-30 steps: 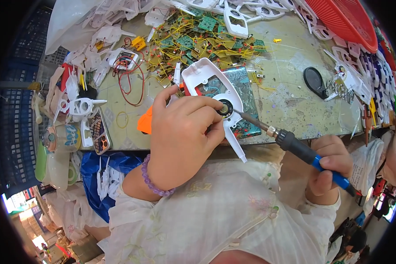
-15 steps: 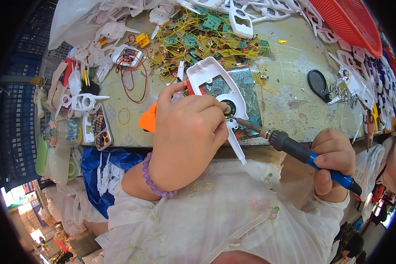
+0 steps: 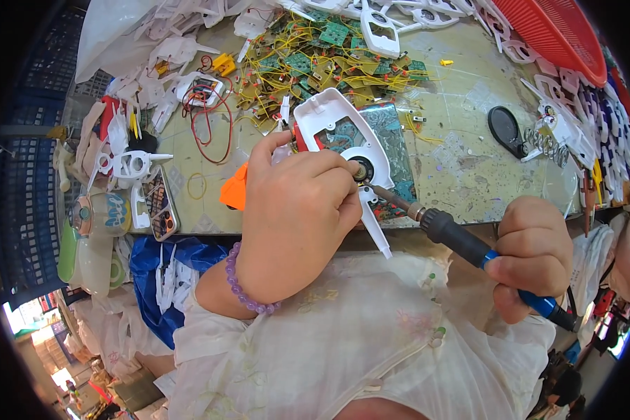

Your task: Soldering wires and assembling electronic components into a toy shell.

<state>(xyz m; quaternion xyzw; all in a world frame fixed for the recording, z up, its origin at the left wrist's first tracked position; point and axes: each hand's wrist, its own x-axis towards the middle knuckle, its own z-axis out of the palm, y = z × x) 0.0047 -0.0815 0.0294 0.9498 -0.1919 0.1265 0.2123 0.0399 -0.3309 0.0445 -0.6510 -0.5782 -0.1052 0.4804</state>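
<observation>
My right hand [image 3: 535,255] is wrapped round the blue-and-black handle of a soldering iron [image 3: 456,236]. The iron slants up to the left, its tip at the lower edge of a round black part [image 3: 363,168] in a white plastic housing [image 3: 371,133]. Fingers of my left hand [image 3: 294,199] are bent and closed at that round part, steadying the housing; what lies under the palm is hidden. The housing rests over a blue-green patterned board [image 3: 397,133], its narrow handle jutting toward me past the table edge. An orange piece [image 3: 234,187] shows beside my left hand.
Green circuit boards with yellow wires [image 3: 329,59] are heaped at the back. White plastic shells [image 3: 175,52] crowd the far left, near a red cable [image 3: 210,136] and a phone [image 3: 162,203]. A black ring [image 3: 505,131] and red basket [image 3: 560,35] are at right.
My right hand and the soldering iron have shifted slightly, with the iron's handle a little lower and to the left. My left hand and the housing have barely moved.
</observation>
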